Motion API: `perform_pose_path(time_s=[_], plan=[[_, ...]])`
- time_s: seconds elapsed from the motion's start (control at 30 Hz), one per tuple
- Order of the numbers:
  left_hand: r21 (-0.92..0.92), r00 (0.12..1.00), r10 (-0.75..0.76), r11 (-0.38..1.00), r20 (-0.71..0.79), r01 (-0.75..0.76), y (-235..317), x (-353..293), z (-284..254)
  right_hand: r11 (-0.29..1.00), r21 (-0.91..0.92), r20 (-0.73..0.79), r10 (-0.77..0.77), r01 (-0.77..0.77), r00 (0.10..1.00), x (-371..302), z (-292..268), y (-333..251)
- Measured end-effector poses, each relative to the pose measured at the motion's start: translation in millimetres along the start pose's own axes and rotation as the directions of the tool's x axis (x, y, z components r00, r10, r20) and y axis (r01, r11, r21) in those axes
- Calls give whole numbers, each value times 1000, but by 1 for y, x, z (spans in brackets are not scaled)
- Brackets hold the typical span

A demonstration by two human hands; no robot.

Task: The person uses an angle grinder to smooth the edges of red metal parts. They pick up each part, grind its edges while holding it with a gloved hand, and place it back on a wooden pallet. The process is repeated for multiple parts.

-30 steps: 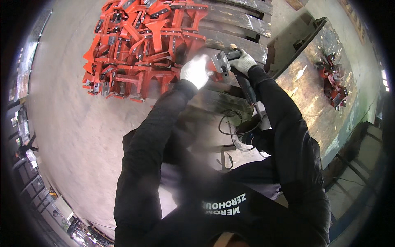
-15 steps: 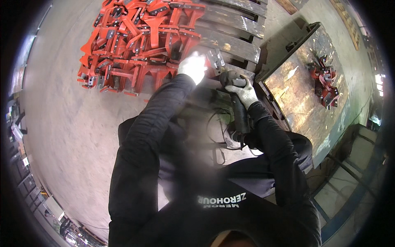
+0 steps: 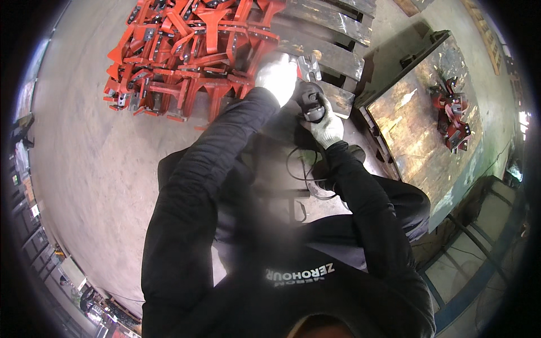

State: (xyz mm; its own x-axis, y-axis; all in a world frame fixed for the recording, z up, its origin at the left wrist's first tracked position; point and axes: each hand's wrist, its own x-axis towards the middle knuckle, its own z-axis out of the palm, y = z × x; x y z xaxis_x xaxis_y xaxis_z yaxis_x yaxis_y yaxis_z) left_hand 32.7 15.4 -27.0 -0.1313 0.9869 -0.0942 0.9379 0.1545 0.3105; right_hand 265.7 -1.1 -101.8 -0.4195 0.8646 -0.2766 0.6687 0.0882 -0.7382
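Note:
My left hand (image 3: 277, 79), in a white glove, is at the near right corner of the red pile, its fingers washed out by glare. It appears closed on a red metal bracket (image 3: 309, 67), whose bare grey end sticks out to the right over the pallet. My gloved right hand (image 3: 328, 128) grips an angle grinder (image 3: 311, 100). The grinder's dark round head is just right of and below the bracket; whether they touch I cannot tell. Most of the grinder's body is hidden by the hand and sleeve.
Red metal brackets (image 3: 191, 62) are heaped on a wooden pallet (image 3: 321, 28). To the right stands a scuffed worktable (image 3: 403, 112) bearing dark red parts (image 3: 451, 115). A black cord (image 3: 290, 169) loops below the grinder. A blue-framed rack (image 3: 473, 253) is at lower right.
My left hand and the bracket have shifted slightly up and right. My right hand has moved slightly left and the grinder has turned, its body now less visible. The view has shifted a little too.

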Motion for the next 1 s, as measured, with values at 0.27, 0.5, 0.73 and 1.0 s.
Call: perform_pose_path(time_s=[0.27,0.5,0.73,1.0], plan=[[42,994,105,994,-20,-104,-1,-4,-10,973,-27,-105,226,-230,968,8,-43,-32],[34,994,104,994,-40,-103,-4,-4,-8,1000,-7,-19,6,-7,1000,44,-50,-52],[-16,992,123,992,-41,-124,2,-2,-11,967,-158,102,-188,202,977,139,3,30],[-13,996,82,997,-27,-82,-6,-8,-13,817,-331,413,-324,472,851,86,-39,-76]])
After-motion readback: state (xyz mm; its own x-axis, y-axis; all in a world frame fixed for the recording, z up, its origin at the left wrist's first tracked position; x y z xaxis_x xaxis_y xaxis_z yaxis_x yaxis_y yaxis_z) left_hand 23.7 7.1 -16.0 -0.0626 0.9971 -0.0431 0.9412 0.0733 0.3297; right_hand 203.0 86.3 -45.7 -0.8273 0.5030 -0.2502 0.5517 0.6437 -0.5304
